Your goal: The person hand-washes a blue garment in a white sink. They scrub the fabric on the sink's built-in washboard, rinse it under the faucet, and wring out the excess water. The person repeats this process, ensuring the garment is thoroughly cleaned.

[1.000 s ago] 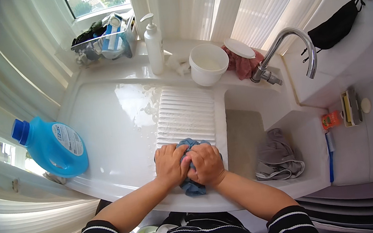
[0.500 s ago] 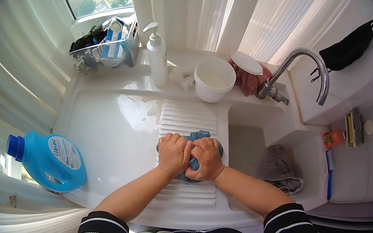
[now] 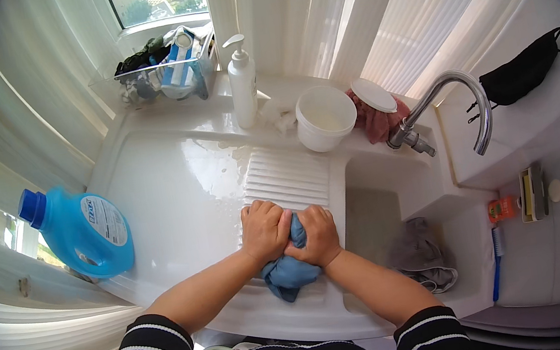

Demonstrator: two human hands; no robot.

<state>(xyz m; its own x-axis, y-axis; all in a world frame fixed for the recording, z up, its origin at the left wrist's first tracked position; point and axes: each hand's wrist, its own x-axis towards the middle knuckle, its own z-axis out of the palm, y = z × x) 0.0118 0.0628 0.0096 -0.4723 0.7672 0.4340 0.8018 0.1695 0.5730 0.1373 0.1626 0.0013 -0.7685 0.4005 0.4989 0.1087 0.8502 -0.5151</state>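
Note:
A bunched blue cloth [image 3: 292, 278] lies on the ridged washboard [image 3: 287, 175] moulded into the white sink top. My left hand [image 3: 265, 231] is closed on the cloth's left side, fingers curled over it. My right hand [image 3: 315, 235] grips it from the right, close beside the left. Some cloth shows between the hands, and a loose part spreads out on the near side below them. What lies under my palms is hidden.
Left stands a blue detergent bottle [image 3: 87, 231]. Along the back are a clear bin [image 3: 165, 76], a white pump bottle [image 3: 243, 85], a white tub [image 3: 325, 120] and a reddish cloth [image 3: 377, 119]. Right, a curved faucet [image 3: 483, 110] overhangs the basin holding a grey cloth [image 3: 421, 255]; a blue brush [image 3: 497, 261] hangs beyond.
The blue cloth has shifted under my hands: more of it now spreads out on the near side, and less shows beyond my fingers. Both hands still grip it.

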